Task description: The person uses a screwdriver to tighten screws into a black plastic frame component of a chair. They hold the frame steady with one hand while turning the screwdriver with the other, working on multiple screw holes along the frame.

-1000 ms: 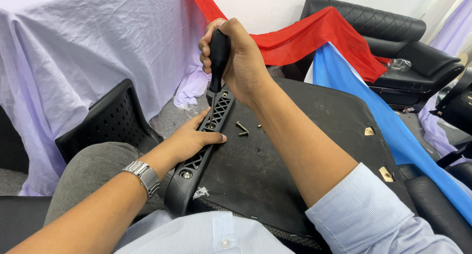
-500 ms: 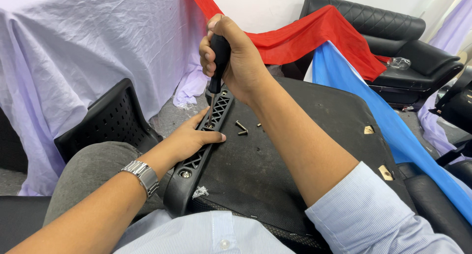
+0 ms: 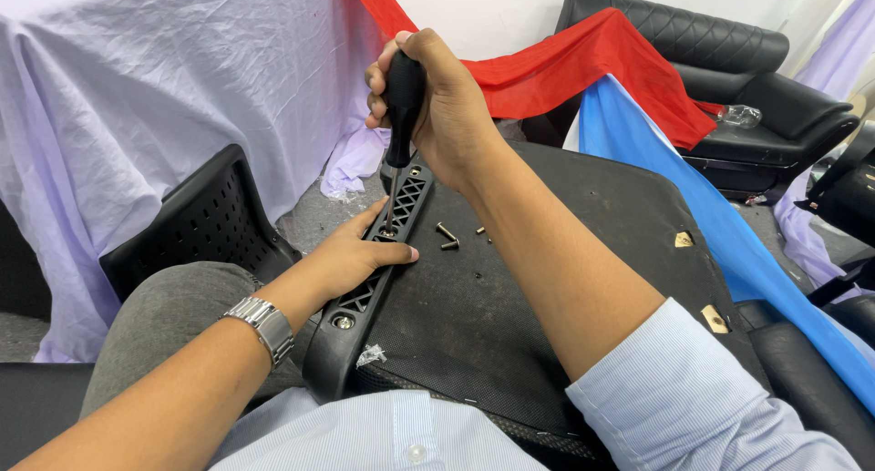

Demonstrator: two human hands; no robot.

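Screwdriver [image 3: 402,107]: black handle, upright, shaft tip down on the latticed black plastic bracket [image 3: 369,275].
Right hand [image 3: 437,102]: clenched around the handle from above.
Left hand [image 3: 351,257]: flat, pressing the bracket, fingers beside the shaft.
Bracket: along the left edge of an upturned dark seat base [image 3: 529,298] on the lap.
Loose screws [image 3: 447,237]: on the base, near the tip.
Beyond: lilac sheet [image 3: 146,88], red cloth [image 3: 583,61].

Open room: bare black fabric seat underside [image 3: 592,252], right of the bracket.
Obstacles: loose dark metal screws [image 3: 447,238] just beside the black latticed plastic bracket [image 3: 365,293].
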